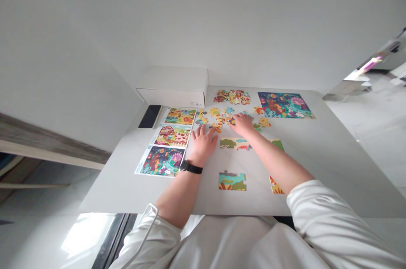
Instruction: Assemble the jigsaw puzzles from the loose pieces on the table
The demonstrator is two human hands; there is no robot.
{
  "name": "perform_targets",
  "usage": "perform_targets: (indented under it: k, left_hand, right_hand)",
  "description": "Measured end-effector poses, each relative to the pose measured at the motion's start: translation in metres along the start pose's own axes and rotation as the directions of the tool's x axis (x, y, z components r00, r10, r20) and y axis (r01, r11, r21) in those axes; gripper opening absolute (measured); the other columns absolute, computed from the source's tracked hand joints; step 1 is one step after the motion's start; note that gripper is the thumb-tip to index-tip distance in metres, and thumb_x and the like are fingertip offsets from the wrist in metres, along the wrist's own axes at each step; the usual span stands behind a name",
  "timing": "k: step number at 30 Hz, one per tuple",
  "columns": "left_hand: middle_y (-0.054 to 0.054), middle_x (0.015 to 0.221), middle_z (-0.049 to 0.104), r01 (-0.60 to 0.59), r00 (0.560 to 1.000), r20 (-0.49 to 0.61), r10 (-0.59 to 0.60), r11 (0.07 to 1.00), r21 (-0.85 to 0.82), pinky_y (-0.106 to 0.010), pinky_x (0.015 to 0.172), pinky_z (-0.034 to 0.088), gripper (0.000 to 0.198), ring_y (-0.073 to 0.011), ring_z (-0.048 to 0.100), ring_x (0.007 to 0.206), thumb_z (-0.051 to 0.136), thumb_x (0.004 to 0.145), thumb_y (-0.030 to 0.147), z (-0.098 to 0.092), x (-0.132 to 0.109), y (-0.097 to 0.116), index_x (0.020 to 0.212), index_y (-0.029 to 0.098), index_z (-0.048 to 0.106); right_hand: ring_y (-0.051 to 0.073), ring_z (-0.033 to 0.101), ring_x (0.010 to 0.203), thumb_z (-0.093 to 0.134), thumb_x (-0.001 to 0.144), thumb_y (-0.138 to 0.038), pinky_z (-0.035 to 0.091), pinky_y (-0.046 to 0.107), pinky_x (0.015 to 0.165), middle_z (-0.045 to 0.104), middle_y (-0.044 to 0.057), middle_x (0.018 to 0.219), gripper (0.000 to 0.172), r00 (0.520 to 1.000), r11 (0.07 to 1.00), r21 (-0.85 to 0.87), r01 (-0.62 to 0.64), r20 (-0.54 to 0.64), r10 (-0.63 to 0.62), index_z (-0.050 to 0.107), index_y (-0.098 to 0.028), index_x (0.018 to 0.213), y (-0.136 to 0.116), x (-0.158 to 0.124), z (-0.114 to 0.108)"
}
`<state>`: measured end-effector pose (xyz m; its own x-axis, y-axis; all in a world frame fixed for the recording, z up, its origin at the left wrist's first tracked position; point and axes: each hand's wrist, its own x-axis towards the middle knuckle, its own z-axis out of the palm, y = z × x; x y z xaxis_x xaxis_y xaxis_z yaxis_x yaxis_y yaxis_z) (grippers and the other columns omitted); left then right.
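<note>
Plain pale walls (269, 28) enclose a light-grey tabletop (114, 193). Loose yellow, blue and orange cardboard puzzle pieces (214, 111) lie scattered between its centre and back edge. Left hand (203, 142): palm down, fingers spread, fingertips at the near side of the scatter; contact with a piece cannot be confirmed. Right hand (242, 124): apart from the left, fingers bent down among the pieces; whether one is pinched cannot be told.

Near the front edge, centre: a turquoise-and-green rectangular puzzle section (232, 181). Between this section and the scatter: a cream puzzle strip with a green tree (229, 143), partly covered by the right forearm.

Left side: a white sheet printed with three coloured pictures (171, 135); beside it, a black rectangular phone (149, 116). Back edge: a white cardboard box (177, 83) and a red-and-green heap of pieces (237, 97). Back right corner: a dark-blue rectangular puzzle picture (285, 105).
</note>
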<state>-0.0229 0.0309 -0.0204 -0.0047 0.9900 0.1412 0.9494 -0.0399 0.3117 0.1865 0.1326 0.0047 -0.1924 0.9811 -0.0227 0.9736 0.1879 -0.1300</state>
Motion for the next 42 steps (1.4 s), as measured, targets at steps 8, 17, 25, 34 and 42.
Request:
perform_targets:
  k: [8,17,25,34,42]
  left_hand:
    - [-0.018,0.166,0.052,-0.013,1.0,-0.025,0.013,1.0,0.021,-0.065,0.13,0.031,0.051,-0.0381,0.043,0.155,0.051,0.108,0.046,0.003,0.0,-0.002,0.152,0.024,0.063]
    - [-0.019,0.164,0.054,-0.084,0.991,-0.116,0.072,0.992,-0.096,-0.063,0.128,0.035,0.049,-0.0395,0.046,0.153,0.056,0.106,0.042,0.013,0.003,-0.007,0.151,0.023,0.061]
    - [-0.019,0.148,0.064,-0.236,0.956,-0.248,0.155,0.911,-0.337,-0.054,0.124,0.044,0.042,-0.0342,0.057,0.143,0.063,0.103,0.032,0.014,0.01,-0.013,0.144,0.021,0.063]
    - [-0.009,0.109,0.077,-0.228,0.974,-0.182,0.138,0.646,-0.728,-0.03,0.082,0.058,0.033,-0.0171,0.071,0.09,0.067,0.103,0.044,-0.012,-0.002,0.007,0.125,0.02,0.072]
    - [-0.005,0.086,0.075,-0.129,0.942,0.047,0.334,0.485,-0.865,-0.028,0.071,0.051,0.053,-0.0143,0.063,0.073,0.079,0.088,0.067,-0.019,-0.02,0.026,0.104,0.017,0.077]
  right_hand:
    - [0.031,0.069,0.125,0.069,0.094,-0.016,0.055,0.038,0.102,0.069,0.017,0.143,0.06,0.977,0.989,0.015,-0.144,0.162,0.14,0.059,-0.025,0.152,0.001,0.013,-0.012]
    - [0.036,0.067,0.128,0.084,0.09,-0.033,0.052,0.045,0.106,0.064,0.023,0.141,0.055,0.966,0.975,0.028,-0.219,0.148,0.213,0.068,-0.019,0.14,-0.005,0.011,-0.016]
    - [0.022,0.073,0.101,0.072,0.089,-0.013,0.055,0.035,0.1,0.075,0.009,0.118,0.035,0.986,0.882,0.47,-0.007,-0.146,0.085,0.08,-0.023,0.121,0.017,-0.01,-0.004]
    - [0.018,0.068,0.075,0.076,0.086,-0.048,0.058,0.032,0.075,0.073,0.001,0.089,0.051,0.978,0.463,0.874,0.148,-0.199,0.063,0.071,-0.024,0.13,0.029,-0.089,-0.003]
    - [0.016,0.063,0.07,0.073,0.091,-0.051,0.055,0.032,0.074,0.072,0.0,0.086,0.05,0.975,0.487,0.85,0.203,-0.221,-0.022,0.07,-0.024,0.134,0.003,-0.13,0.014]
